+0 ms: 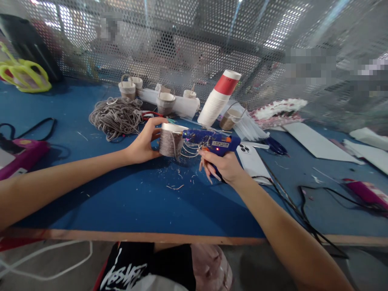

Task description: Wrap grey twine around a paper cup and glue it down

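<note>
My left hand (144,142) grips a paper cup (171,142) from its left side, fingers wrapped round it. Grey-brown cord is wound round most of the cup, leaving a white band bare near the top. In my right hand (222,163) is a blue glue gun (210,140), its nozzle at the cup's upper right side by the edge of the cord. A small red light glows on the gun, and a clear glue stick (256,145) pokes from its back. Loose cord hangs in loops between cup and gun.
Behind my left hand lies a heap of grey cord (117,117). Several cord-wrapped cups with handles, one a small basket (165,103), stand near the mesh screen. A leaning stack of paper cups (216,101) and a white phone (253,163) are close to the gun. Black cables (306,214) cross the right side.
</note>
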Demonstrator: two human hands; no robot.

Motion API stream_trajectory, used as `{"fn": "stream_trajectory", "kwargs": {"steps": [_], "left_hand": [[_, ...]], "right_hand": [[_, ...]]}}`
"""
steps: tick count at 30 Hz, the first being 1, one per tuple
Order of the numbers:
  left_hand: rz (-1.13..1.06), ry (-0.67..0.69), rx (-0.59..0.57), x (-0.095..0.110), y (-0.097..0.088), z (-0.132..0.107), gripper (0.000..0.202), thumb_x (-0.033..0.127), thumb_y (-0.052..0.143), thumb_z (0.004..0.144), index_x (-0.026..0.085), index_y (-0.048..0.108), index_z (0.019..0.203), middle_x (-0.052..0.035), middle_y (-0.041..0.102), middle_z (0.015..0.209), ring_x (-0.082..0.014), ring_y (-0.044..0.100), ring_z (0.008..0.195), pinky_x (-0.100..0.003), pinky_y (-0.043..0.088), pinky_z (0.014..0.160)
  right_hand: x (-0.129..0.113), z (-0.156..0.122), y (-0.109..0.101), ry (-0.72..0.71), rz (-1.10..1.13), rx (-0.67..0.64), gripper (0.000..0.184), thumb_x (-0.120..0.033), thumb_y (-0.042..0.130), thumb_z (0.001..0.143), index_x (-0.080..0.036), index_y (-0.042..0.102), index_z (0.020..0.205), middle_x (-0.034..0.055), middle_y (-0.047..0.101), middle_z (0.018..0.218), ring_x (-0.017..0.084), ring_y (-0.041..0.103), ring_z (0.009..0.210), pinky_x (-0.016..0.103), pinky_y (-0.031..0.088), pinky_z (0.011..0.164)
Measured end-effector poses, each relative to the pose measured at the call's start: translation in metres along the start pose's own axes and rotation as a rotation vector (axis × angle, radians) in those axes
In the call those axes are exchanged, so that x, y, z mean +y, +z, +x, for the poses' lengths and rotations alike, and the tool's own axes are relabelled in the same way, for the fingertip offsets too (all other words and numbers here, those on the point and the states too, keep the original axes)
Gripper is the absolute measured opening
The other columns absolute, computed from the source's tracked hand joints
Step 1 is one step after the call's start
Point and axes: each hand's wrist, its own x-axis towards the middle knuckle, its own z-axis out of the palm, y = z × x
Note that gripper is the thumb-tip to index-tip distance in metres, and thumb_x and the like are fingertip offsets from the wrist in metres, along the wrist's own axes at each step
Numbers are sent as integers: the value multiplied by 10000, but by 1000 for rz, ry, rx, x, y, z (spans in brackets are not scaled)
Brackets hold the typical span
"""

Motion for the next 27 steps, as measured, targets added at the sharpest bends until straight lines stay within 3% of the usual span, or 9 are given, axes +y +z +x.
{"fn": "stream_trajectory", "kwargs": {"steps": [9,16,27], "left_hand": [[1,22,6,1,0,0,738,227,798,726,274,348,1308,-125,484,1368,-246,651,1178,-388,587,977],[19,56,24,2,0,2,724,264,797,735,278,350,1304,-128,507,1362,-264,660,1194,-375,595,960],[-47,30,22,0,-1,1,793,197,831,698,274,344,1320,-114,482,1369,-247,651,1189,-382,564,1010]], "right_hand": [[1,2,-1,-2,48,29,380,-406,750,732,-233,548,462,-72,435,284,96,435,233,283,505,376],[1,1,-3,17,34,40,445,-426,733,757,-237,504,426,-66,419,292,97,434,244,293,481,356],[-4,1,-3,-2,65,60,266,-351,690,700,-244,535,513,-74,458,302,88,413,241,281,452,348]]}}
